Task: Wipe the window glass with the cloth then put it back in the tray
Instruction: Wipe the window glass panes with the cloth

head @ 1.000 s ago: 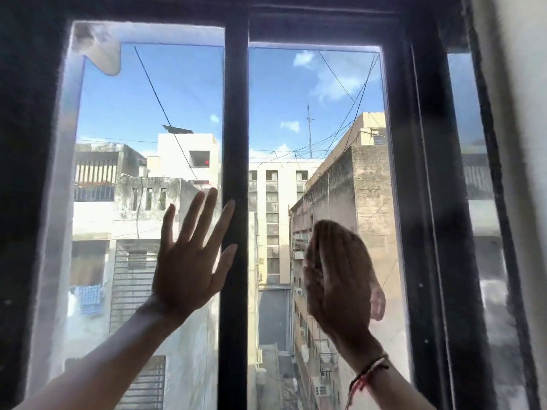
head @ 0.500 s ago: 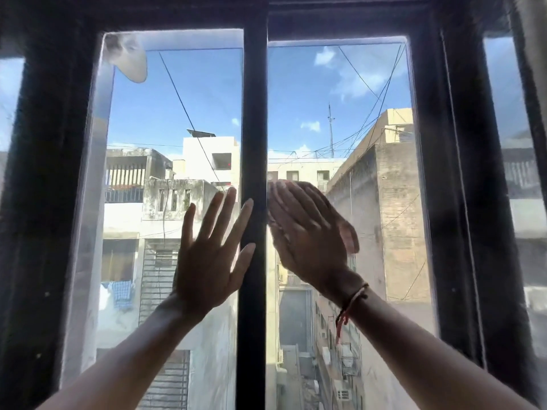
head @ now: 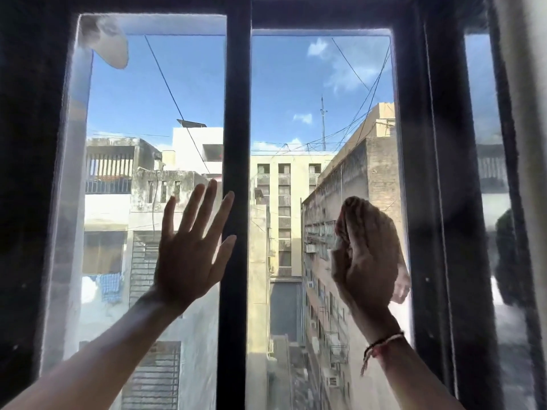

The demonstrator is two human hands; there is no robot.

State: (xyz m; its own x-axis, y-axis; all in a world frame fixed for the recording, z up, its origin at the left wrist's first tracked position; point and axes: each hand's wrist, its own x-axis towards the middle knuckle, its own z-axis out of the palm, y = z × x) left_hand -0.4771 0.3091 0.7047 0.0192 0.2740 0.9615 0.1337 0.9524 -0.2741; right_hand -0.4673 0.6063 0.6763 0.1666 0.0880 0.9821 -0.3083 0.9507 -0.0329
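The window glass (head: 310,93) fills the view in two panes split by a dark upright bar. My right hand (head: 365,261) presses a pinkish cloth (head: 401,284) flat against the right pane, near its right edge. The cloth shows only at the edges of my palm and above my fingertips. My left hand (head: 189,250) lies flat with fingers spread on the left pane, its fingertips beside the middle bar. No tray is in view.
The dark middle bar (head: 236,113) stands between my hands. A thick dark frame (head: 429,173) borders the right pane, with a narrow side pane (head: 485,113) beyond it. A pale smear or object (head: 109,45) sits at the left pane's top corner.
My right hand with the cloth has swept from beside the middle bar to the right and slightly down across the right pane. My left hand has stayed flat on the left pane.
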